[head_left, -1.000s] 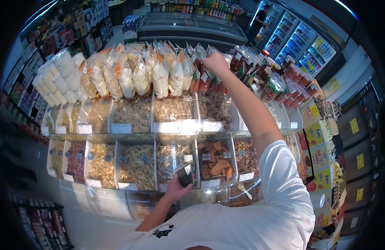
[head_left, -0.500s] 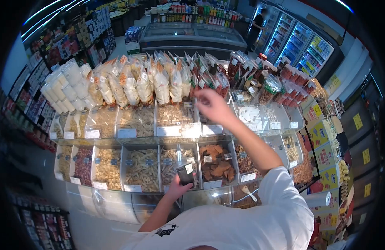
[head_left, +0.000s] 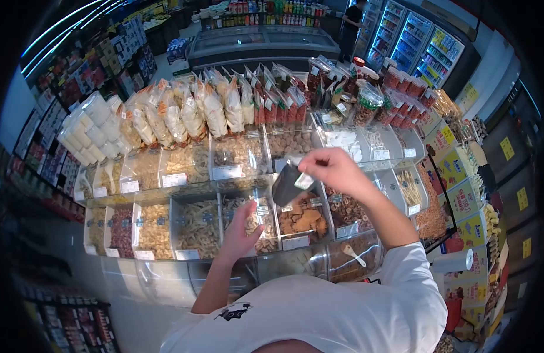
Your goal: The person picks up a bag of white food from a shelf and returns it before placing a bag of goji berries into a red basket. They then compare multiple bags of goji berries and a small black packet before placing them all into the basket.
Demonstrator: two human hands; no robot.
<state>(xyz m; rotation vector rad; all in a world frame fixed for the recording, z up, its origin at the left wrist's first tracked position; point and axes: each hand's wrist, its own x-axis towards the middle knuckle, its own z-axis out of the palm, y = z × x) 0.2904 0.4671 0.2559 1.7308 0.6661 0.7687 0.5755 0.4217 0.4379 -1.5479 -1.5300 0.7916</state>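
Note:
My right hand [head_left: 330, 167] pinches the top edge of a dark bag [head_left: 288, 185] that bears a small white label. The bag hangs tilted above the bins of dried goods, slightly blurred. To its left, my left hand [head_left: 243, 232] is raised with the fingers apart and holds nothing. Beneath the bag lies a bin of brown flat pieces [head_left: 301, 222]. Under my left hand is a bin of pale dried slices [head_left: 266, 236].
Upright filled bags [head_left: 213, 112] line the back of the display, with stacked white tubs [head_left: 95, 126] at the left and red-filled jars [head_left: 401, 97] at the right. Farther back are a chest freezer [head_left: 260, 44], lit drink fridges [head_left: 413, 35] and a person [head_left: 351, 29].
The dark bag has passed from my left hand to my right hand. My right hand has come down from near the bags at the back, and my left hand has opened. The view has shifted slightly.

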